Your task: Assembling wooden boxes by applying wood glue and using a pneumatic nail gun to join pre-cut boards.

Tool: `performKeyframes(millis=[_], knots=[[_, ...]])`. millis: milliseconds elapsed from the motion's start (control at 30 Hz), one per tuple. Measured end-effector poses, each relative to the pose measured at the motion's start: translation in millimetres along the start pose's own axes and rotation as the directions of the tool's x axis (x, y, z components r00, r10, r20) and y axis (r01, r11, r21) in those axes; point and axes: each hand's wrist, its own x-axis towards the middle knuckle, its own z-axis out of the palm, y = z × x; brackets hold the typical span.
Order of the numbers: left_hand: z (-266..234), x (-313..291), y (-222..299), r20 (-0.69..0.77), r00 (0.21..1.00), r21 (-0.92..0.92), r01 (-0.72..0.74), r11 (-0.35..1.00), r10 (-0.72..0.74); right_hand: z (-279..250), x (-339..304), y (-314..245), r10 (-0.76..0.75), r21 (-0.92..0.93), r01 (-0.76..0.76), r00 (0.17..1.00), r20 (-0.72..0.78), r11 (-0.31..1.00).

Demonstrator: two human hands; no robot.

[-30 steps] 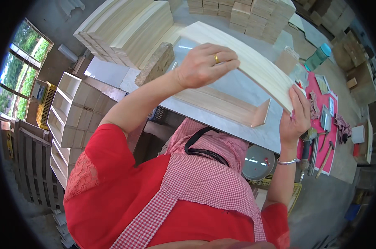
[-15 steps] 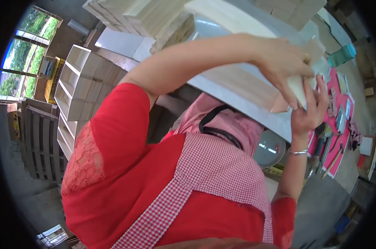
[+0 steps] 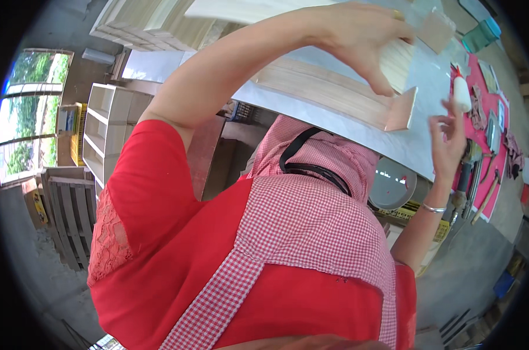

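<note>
My left hand point(image 3: 363, 44) arches over the table with thumb and fingers wide apart. Under it lies a pale wooden board point(image 3: 397, 65); the thumb tip comes close to its near edge, and I cannot tell whether it touches. Just below is a long shallow wooden piece point(image 3: 325, 93) with an upright end panel point(image 3: 402, 109) at its right end. My right hand point(image 3: 447, 143) is at the table's right side, fingers loosely bent and apart. Beside its fingertips is a white squeeze bottle point(image 3: 461, 93) with a red tip; whether they touch it is unclear.
Stacked wooden pieces point(image 3: 153, 23) stand at the far left of the table. A wooden block point(image 3: 437, 30) and a teal bottle point(image 3: 481, 36) are at the far right. Tools, including a hammer point(image 3: 486, 197), lie on a pink sheet. A grey basin point(image 3: 393, 184) sits below the table edge.
My hands were together around a pale piece; now they are apart, the left further left, the right lower. The end panel and the white bottle show more clearly.
</note>
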Motion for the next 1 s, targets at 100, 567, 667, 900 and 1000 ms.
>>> performKeyframes(millis=[100, 567, 667, 900, 1000], knots=[[24, -7, -16, -0.110, 0.993, 0.101, -0.032, 0.994, 0.043, 9, -16, 19, 0.092, 0.007, -0.096, 0.972, 0.215, 0.995], [70, -16, 0, -0.168, 0.976, 0.122, 0.157, 0.980, -0.136, 69, -14, -9, 0.161, 0.222, -0.266, 0.903, 0.399, 0.938], [75, -14, 2, -0.123, 0.975, 0.045, 0.193, 0.980, -0.187, 81, -15, -12, 0.062, 0.299, -0.185, 0.924, 0.377, 0.936], [84, -11, 0, -0.078, 0.983, 0.039, 0.169, 0.985, -0.165, 81, -14, -15, 0.063, 0.284, -0.181, 0.923, 0.381, 0.941], [87, -11, 0, -0.069, 0.984, 0.038, 0.165, 0.985, -0.163, 81, -15, -15, 0.061, 0.291, -0.184, 0.921, 0.385, 0.939]])
